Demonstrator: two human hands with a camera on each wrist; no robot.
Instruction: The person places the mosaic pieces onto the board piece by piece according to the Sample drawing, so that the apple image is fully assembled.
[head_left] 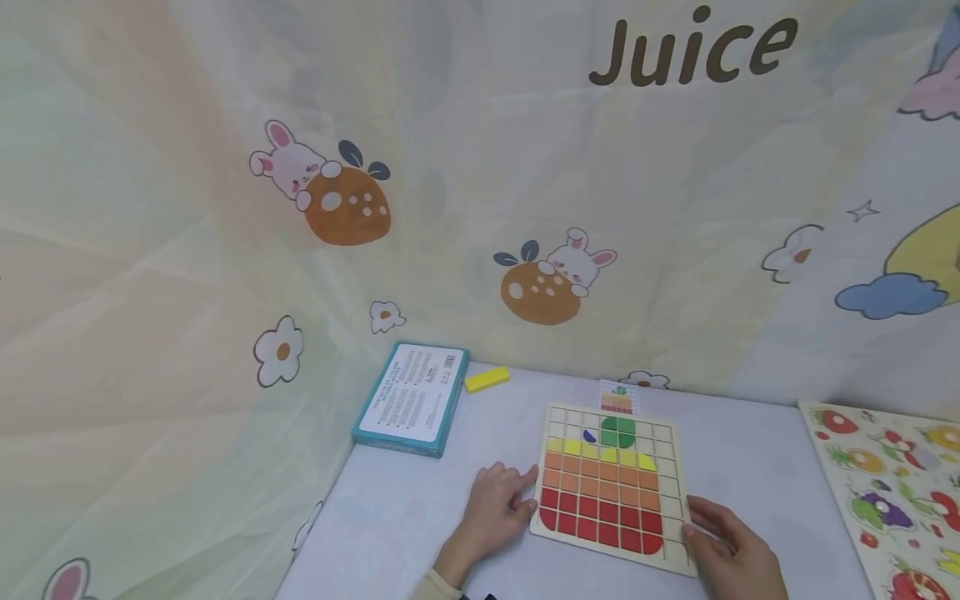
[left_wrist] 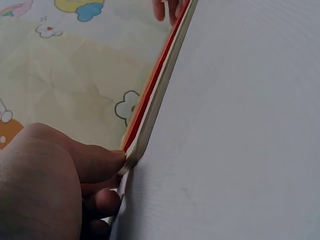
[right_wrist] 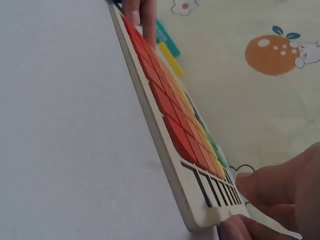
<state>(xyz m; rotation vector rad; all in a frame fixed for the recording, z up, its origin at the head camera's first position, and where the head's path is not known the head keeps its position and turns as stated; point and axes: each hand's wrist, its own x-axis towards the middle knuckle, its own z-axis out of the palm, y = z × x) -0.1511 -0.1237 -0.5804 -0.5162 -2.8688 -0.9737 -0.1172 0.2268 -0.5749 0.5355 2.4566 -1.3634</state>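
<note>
A square wooden grid board (head_left: 677, 525) lies on the table, filled with red tiles (head_left: 598, 521) along its near side. Beyond them come orange tiles (head_left: 600, 481), then a yellow row (head_left: 607, 454) and a green rounded group (head_left: 618, 432). One small dark blue piece (head_left: 589, 436) sits left of the green. My left hand (head_left: 492, 512) holds the board's left edge, thumb at the near corner and index finger stretched along the side. Thumb and fingers of my right hand (head_left: 731, 546) grip the opposite edge, beside several unfilled cells (right_wrist: 212, 185).
A small picture card (head_left: 617, 398) lies just behind the board. Back left are a teal-edged box (head_left: 408, 396) and a yellow bar (head_left: 487, 380). A fruit-printed sheet (head_left: 885, 492) lies at far right. A patterned cloth (head_left: 450, 208) hangs behind the table.
</note>
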